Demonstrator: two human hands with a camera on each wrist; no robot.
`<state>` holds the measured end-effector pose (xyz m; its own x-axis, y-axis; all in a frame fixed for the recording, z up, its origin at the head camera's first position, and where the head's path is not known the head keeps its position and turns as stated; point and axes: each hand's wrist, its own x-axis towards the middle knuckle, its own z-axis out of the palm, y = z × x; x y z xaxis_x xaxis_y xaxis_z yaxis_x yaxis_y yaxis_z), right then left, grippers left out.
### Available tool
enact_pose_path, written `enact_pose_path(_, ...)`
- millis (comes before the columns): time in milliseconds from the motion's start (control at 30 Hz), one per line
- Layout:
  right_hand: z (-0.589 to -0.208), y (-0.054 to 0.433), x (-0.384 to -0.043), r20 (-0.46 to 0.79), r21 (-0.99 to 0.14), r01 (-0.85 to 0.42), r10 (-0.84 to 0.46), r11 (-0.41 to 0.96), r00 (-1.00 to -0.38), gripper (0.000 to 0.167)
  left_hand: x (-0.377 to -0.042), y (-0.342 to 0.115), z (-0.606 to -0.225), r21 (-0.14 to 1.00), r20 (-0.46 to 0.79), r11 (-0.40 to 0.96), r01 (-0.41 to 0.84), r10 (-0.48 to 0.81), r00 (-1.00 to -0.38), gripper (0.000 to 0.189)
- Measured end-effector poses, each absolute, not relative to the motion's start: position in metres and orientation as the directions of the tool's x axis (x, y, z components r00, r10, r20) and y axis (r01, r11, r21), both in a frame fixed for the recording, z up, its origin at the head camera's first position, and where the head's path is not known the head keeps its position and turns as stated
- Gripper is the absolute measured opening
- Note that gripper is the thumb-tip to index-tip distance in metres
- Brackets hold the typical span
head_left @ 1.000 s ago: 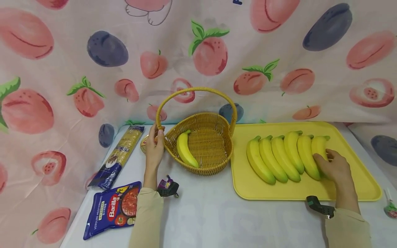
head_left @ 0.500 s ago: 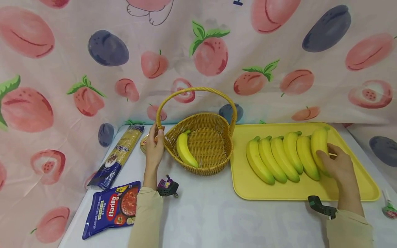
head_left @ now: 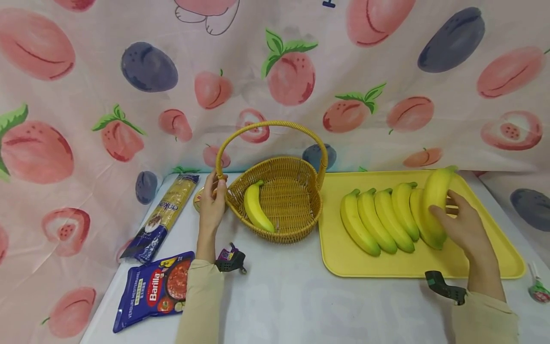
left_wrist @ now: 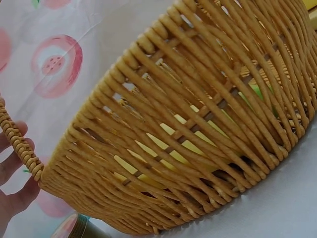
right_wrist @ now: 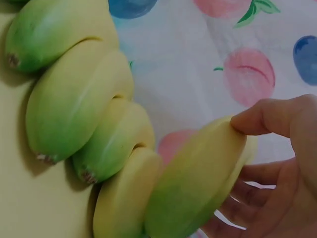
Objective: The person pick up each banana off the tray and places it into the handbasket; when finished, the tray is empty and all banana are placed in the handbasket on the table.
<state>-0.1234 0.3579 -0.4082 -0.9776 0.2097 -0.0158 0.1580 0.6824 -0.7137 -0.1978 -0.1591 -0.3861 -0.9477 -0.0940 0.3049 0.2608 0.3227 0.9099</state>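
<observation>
A wicker basket [head_left: 290, 200] with a tall arched handle [head_left: 275, 124] stands at the table's centre. One banana [head_left: 256, 208] lies along the left side inside it. At the handle's left foot, my left hand [head_left: 211, 198] grips with thumb and fingers, which the left wrist view [left_wrist: 17, 168] also shows. My right hand [head_left: 464, 224] pinches a banana [head_left: 437, 191] between thumb and fingers. That banana is raised above the yellow tray [head_left: 356, 265], partly covering the banana at the right end of a row [head_left: 386, 222] of several. In the right wrist view, the held banana [right_wrist: 195, 183] tilts beside its neighbours.
To the left lie a long pasta pack [head_left: 165, 215] and a blue Barilla pouch [head_left: 154, 291]. A round tin [head_left: 197, 199] sits partly behind my left hand. A lollipop [head_left: 539, 289] lies at the far right. Fruit-patterned cloth [head_left: 292, 76] hangs behind the table.
My right hand has lifted the rightmost banana off the tray and moved it slightly up and left, over the end of the row. My left hand keeps its grip on the basket handle.
</observation>
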Motion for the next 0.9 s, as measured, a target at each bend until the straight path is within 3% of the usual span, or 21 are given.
enact_pose_path(433, -0.393, 0.322, -0.124, -0.002, -0.741, 0.010, 0.013, 0.671, -1.000, 0.075, -0.199, -0.162, -0.387, 0.911, 0.313, 0.305, 0.276, -0.080, -0.946, 0.044)
enact_pose_path(900, -0.381, 0.270, -0.119, 0.014, -0.768, -0.136, -0.195, 0.626, -0.981, 0.069, -0.199, -0.161, -0.386, 0.910, 0.308, 0.320, 0.265, -0.090, -0.947, 0.044)
